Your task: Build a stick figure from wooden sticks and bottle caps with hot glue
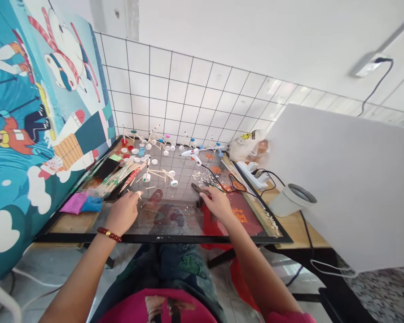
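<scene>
On the left of the glass-topped table, my left hand (124,211) is closed on a short thin stick (139,194), beside a pile of wooden sticks (119,177). My right hand (217,202) holds a dark-handled tool, seemingly pliers (198,188), low over the glass. Between and beyond the hands stands a small structure of sticks and white bottle caps (160,174). A white glue gun (192,155) lies behind it, near small scattered white scraps (202,176).
More stick-and-cap pieces (155,142) line the table's back. Pink (74,202) and blue packets (92,204) lie left. A power strip (254,174), grey cup (291,199) and plastic bag (251,146) stand right. The glue gun's black cable crosses the right side.
</scene>
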Motion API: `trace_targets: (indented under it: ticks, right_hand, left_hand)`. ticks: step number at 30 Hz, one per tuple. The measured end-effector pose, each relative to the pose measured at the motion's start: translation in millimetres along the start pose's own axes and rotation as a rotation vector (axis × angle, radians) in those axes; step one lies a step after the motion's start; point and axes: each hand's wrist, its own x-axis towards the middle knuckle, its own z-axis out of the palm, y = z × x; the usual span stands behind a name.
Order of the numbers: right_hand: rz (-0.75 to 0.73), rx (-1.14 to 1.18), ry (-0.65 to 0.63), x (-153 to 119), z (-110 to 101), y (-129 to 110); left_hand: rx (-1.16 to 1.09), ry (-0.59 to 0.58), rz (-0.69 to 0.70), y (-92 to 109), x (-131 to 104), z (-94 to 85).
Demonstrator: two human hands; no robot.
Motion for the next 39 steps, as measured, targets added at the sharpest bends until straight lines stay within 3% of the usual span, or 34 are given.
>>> trace_targets:
  ticks: [4, 7, 9, 11, 15, 20, 23, 26, 28, 30, 32, 35, 39]
  right_hand:
    - [-0.046, 0.010, -0.053, 2, -2, -10]
    - [-0.042, 0.012, -0.076, -9, -4, -9]
    - [-0.037, 0.078, -0.065, -19, -5, -11]
    - [-0.048, 0.236, -0.034, -26, -5, -21]
    - [-0.169, 0.628, -0.048, -30, 2, -58]
    - [-0.231, 0.819, -0.042, -28, 13, -96]
    - [-0.299, 0.804, -0.046, -26, 13, -99]
    - [-0.276, 0.699, -0.074, -4, 5, -81]
    - [-0.139, 0.563, -0.069, 27, -2, -56]
    - [0.089, 0.346, -0.105, 67, -6, -26]
    - [0.178, 0.262, -0.095, 108, -5, 2]
    - [0.257, 0.192, -0.050, 161, 7, 27]
    - [0.239, 0.181, -0.015, 202, 35, 31]
  left_hand:
    - [-0.298, 0.109, 0.016, -1, -8, 11.1]
    - [-0.477, 0.180, -0.083, 6, -11, 11.3]
    - [-0.640, 0.136, -0.195, 18, -13, 8.4]
    - [-0.886, 0.016, -0.297, 37, -14, 6.8]
    - [-1.483, -0.211, -0.407, 79, -7, 11.3]
    - [-1.783, -0.206, -0.548, 102, 12, 11.5]
    - [-1.771, -0.192, -0.510, 96, 8, 1.7]
    - [-1.559, -0.197, -0.371, 71, -21, -11.1]
    - [-1.219, -0.257, -0.273, 46, -51, -17.3]
    - [-0.909, -0.278, -0.250, 20, -78, -18.7]
    - [-0.780, -0.176, -0.273, 3, -96, -15.0]
    - [-0.748, 0.039, -0.240, 0, -95, -3.5]
    - [-0.782, 0.214, -0.275, 25, -63, 12.1]
